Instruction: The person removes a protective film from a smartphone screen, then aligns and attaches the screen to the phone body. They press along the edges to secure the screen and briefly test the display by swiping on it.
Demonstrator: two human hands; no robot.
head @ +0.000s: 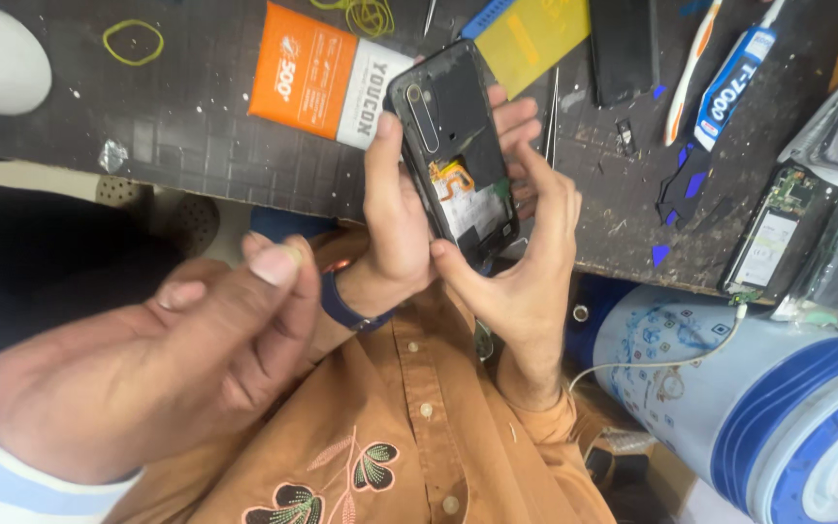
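Note:
I hold a black phone (458, 146) with its back cover off, tilted above the near edge of a dark workbench (196, 126). An orange flex cable, a white label and a camera strip show inside it. My left hand (395, 228) grips the phone's left side, thumb on the frame and fingers wrapped behind. My right hand (526, 262) holds the lower right end, with the thumb under the bottom edge and the index finger along the right edge. Another person's hand (167, 359), in a striped white-and-blue sleeve, hovers loosely curled at lower left, apart from the phone.
On the bench lie an orange-and-white box (322, 82), a yellow sheet (531, 34), a black panel (623, 49), a glue tube (734, 82), tweezers (552, 116), yellow rubber bands (133, 41) and another opened phone (768, 233). A blue-and-white jug (758, 408) stands at lower right.

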